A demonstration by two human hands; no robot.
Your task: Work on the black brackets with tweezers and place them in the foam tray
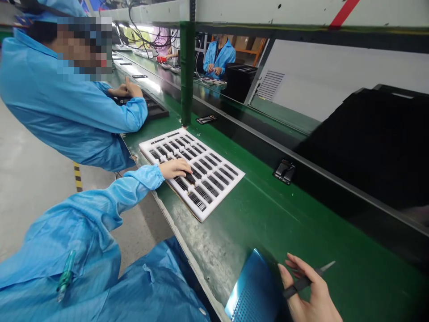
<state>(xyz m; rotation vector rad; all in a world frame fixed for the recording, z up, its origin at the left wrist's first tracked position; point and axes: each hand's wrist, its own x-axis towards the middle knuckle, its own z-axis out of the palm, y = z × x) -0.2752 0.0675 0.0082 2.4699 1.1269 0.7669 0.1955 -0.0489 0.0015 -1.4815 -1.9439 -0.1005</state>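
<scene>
My left hand (176, 168) reaches over a white foam tray (217, 203) on the green bench. Its fingers close on a small black flat part (190, 177) at the slots; the fingertips partly cover it. Rows of thin dark parts (197, 201) stand in the tray's slots. At the lower right, my right hand (311, 290) grips a slim black-handled tool (298, 286) with a pale pointed tip; the exact kind I cannot make out. Left of that hand is a shiny blue sheet (254, 286) with rows of small dots, tilted up from the bench.
A dark conveyor strip runs past the green bench (261, 223), carrying a phone-like part (284, 171) and another one (206, 119). A green post (187, 74) rises behind the tray. One co-worker (77, 98) works over a black tray (157, 109) at left; another person (219, 56) is across.
</scene>
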